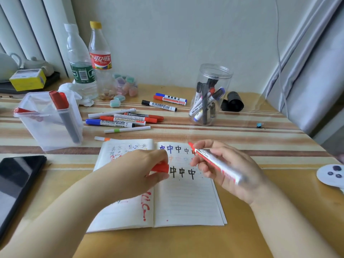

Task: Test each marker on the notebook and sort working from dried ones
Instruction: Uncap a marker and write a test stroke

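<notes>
**A:** From the head view, what could go wrong here?

**B:** The right hand (227, 164) has its grip wrapped round an uncapped red marker (214, 161), tip aimed up and left above the notebook (186, 202). The left hand (141, 168) pinches the red cap (161, 167). If the two are brought together off-line, the wet tip could smear the fingers or the page. I also see red blotches near the spine already, so a stray drip could confuse which test mark belongs to which marker.

**A:** Anything about the sorting?

**B:** Two holders stand well apart: a clear box (50, 123) on the left with a couple of markers, and a round jar (210, 95) on the right with several. Picking the wrong one would spoil the sort, and I can't tell which holds the dried ones.

**A:** And the marker itself?

**B:** White barrel with red print and a red tip, held over the open notebook on the counter (260, 220). Rows of test characters in red, blue and black fill the top of the right page. Untested markers (128, 120) lie loose beyond it.
</notes>
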A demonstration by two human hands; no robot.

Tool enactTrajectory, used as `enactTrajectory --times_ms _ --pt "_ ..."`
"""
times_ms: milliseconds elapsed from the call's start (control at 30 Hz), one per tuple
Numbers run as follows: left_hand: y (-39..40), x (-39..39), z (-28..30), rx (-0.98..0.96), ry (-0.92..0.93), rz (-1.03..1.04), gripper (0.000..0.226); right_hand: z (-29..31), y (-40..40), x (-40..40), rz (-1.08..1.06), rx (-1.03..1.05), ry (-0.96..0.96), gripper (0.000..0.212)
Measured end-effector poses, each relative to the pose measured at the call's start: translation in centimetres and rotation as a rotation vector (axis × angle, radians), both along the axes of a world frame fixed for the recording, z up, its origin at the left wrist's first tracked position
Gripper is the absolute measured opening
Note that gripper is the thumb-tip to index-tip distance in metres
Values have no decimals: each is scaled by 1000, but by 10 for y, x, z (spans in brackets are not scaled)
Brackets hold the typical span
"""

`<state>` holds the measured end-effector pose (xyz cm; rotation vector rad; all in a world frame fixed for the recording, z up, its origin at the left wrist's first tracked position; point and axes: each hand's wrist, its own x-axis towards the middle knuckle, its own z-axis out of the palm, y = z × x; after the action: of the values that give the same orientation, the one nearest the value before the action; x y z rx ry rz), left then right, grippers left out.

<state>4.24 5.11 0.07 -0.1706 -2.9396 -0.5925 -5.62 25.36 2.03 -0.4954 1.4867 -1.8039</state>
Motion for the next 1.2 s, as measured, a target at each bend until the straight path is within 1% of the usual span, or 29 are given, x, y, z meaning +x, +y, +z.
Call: enactTrajectory --times_ms 33,67,100,133,200,267,333,500,600,667,767,833,967,1100,1200 --pt "2 8 -4 1 31 -18 25 -3 -1 4 -6 -70 -125 19" --pt "5 16 -9 15 65 -37 33 -7 -1 8 -20 -118 -196 23" --pt "8 24 -15 30 85 -58 40 -12 -1 12 -33 -139 -227 24" --pt "12 31 -22 18 109 -80 41 -17 -2 16 -49 -128 -206 20" --pt "20 39 -32 -51 177 -95 33 -27 -5 24 -78 -42 -92 8" --pt "25 41 -37 -89 229 -83 29 -35 -8 29 -125 91 75 24" --pt "27 40 -41 -111 255 -89 30 -40 -15 32 -194 172 220 31" --pt "28 40 -46 -144 259 -86 32 -43 -16 24 -383 263 398 24" --pt "27 40 -47 -138 254 -90 32 -41 -4 9 -454 378 521 28" --pt "28 39 -48 -144 260 -94 31 -40 3 -2 -472 432 562 28" --pt "29 38 -48 -137 270 -96 29 -49 6 -9 -480 469 567 20" --pt "29 38 -48 -121 280 -94 29 -57 5 -9 -502 442 579 25" --pt "28 38 -50 -78 273 -82 27 -63 5 -9 -527 405 682 37" --pt "26 38 -53 -29 234 -62 24 -68 4 -9 -507 407 726 40" --pt "26 37 -55 3 215 -47 22 -69 5 -11 -517 390 717 39"
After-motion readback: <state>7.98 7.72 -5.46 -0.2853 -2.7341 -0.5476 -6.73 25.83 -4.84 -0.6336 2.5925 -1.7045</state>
